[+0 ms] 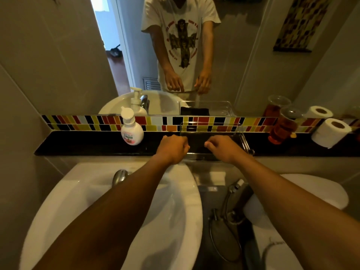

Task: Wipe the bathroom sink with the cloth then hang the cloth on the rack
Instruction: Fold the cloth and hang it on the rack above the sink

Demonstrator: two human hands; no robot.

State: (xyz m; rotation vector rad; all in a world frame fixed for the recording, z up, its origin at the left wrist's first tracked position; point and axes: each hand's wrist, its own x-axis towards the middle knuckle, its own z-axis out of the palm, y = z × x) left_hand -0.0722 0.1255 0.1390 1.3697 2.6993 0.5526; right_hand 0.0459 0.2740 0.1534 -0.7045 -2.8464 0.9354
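Head view: dark cloth (196, 142) btwn hands, on clear rack (244, 142).

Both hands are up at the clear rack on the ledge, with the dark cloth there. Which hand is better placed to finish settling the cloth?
Probably the right hand: it sits directly over the clear rack and the dark cloth. The left hand is at the rack's left edge, fist closed. The grip on the cloth cannot be made out.
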